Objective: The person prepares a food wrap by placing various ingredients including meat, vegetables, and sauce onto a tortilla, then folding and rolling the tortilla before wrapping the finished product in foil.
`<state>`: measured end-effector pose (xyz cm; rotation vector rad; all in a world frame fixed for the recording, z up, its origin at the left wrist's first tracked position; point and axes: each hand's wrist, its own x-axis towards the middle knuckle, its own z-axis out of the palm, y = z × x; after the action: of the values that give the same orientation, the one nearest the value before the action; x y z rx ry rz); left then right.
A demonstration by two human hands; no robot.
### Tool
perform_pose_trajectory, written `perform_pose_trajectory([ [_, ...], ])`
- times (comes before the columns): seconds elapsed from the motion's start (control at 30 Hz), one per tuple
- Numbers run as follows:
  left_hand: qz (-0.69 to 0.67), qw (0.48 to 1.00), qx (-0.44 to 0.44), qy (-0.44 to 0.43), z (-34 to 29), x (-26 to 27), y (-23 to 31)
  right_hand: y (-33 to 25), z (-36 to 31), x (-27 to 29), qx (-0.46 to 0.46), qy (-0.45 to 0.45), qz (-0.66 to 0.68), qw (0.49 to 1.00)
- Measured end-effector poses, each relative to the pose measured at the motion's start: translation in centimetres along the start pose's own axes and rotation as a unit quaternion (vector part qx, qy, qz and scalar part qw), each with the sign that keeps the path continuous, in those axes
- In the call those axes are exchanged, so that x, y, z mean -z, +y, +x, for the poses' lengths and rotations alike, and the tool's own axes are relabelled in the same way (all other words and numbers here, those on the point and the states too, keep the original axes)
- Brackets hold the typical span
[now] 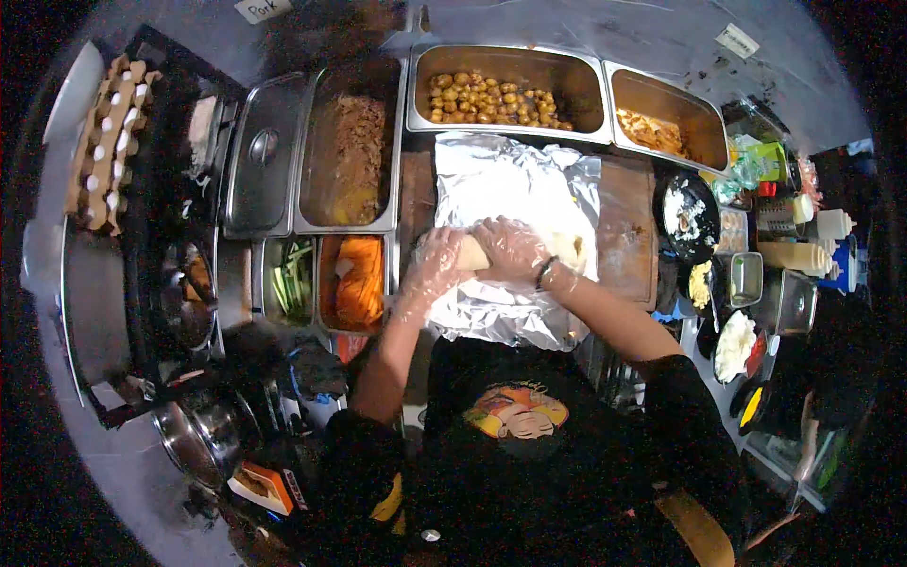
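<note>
A pale rolled wrap (471, 253) lies across a sheet of aluminium foil (515, 180), its middle showing between my hands. My left hand (437, 262), in a clear plastic glove, curls over the wrap's left part. Gloved the same way, my right hand (513, 251) presses its fingers round the right part. The wrap's ends are mostly hidden under the gloves. Beneath the foil is a brown wooden board (626, 231). Whatever filling the wrap has cannot be seen.
Behind the board stand steel pans of small potatoes (491, 99) and sauced pieces (652, 130). To the left are shredded meat (357, 142), carrot strips (359, 279), cucumber sticks (293, 279) and an egg tray (109, 151). A dark frying pan (688, 215) and squeeze bottles (798, 255) stand right.
</note>
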<state>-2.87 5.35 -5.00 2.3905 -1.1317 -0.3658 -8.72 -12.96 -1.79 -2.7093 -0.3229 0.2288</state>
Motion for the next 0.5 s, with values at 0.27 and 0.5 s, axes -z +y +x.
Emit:
perform_pose_trajectory([
  [0.27,0.048,0.999,-0.011,-0.005,0.3,1.4,0.6,-0.2,0.5,-1.6,0.025,0.101,-0.056,0.993],
  [0.5,-0.317,0.875,0.203,0.304,-3.3,-3.3,6.9,0.0,0.2,-1.6,0.013,0.088,-0.011,0.996],
])
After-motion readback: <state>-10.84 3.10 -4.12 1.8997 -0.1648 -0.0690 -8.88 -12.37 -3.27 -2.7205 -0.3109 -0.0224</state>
